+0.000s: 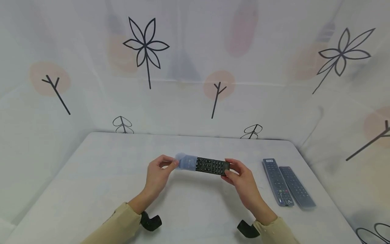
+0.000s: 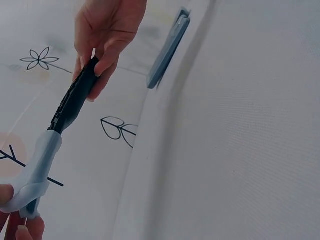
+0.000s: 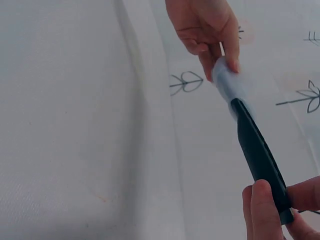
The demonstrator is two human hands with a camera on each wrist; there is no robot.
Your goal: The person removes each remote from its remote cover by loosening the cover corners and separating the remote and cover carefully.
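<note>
Above the tabletop (image 1: 91, 189), my right hand (image 1: 242, 178) grips the remote (image 1: 212, 166) lying crosswise, while my left hand (image 1: 158, 173) pinches its half-on sleeve (image 1: 186, 161).

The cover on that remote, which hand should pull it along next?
Probably the left hand: it already pinches the translucent cover at its end, while the right hand grips the bare end of the black remote.

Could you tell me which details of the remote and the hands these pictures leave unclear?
- Remote: button labels too small in the head view; both wrist views show it edge-on.
- Its left end: hidden inside the bluish sleeve.
- Left hand: cut off by the left wrist frame's bottom edge.
- Right hand: cut off by the right wrist frame's corner.
</note>
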